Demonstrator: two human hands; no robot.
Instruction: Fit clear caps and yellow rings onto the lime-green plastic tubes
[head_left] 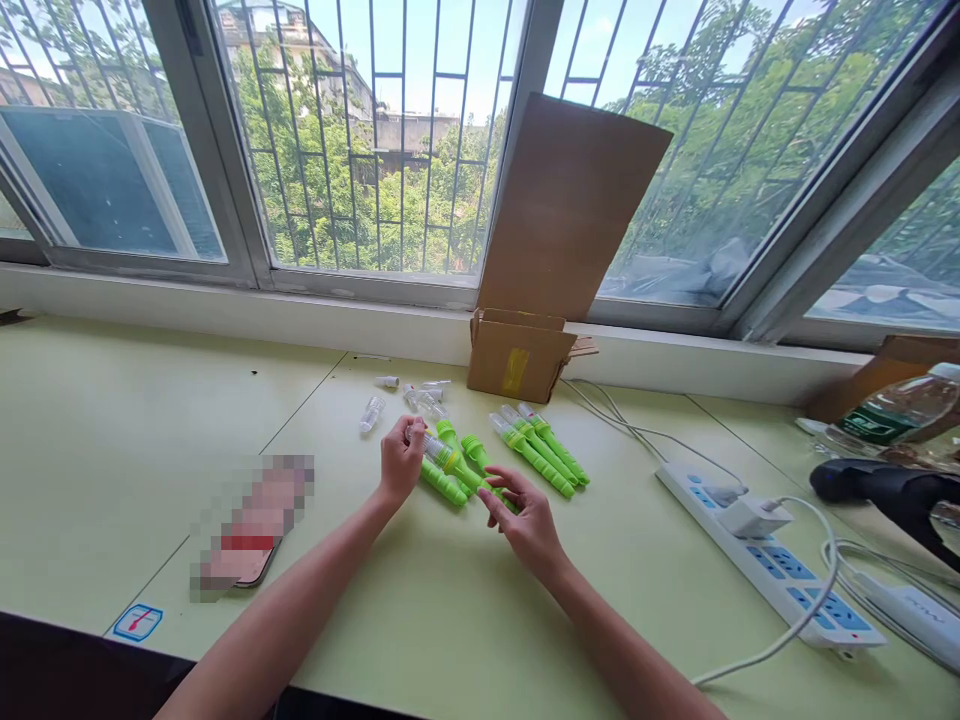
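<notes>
My left hand (403, 460) is closed around the clear end of a green plastic stick (454, 463). The stick slants down to the right, where the thumb and fingers of my right hand (523, 512) pinch its green lower end. Beneath and beside it lie more green ribbed handles (442, 484), partly hidden by the held one. Just beyond my left hand are several loose clear caps (370, 414) and a small white-and-clear piece (387, 381). To the right of my hands, several green sticks with clear tops (541, 448) lie side by side.
A small cardboard box (517, 355) with a tall flap stands against the window sill. On the left lies a phone (255, 530), its screen blurred. A white power strip (772, 560) with cables stretches along the right, near a plastic bottle (892, 415) and a black object (862, 482).
</notes>
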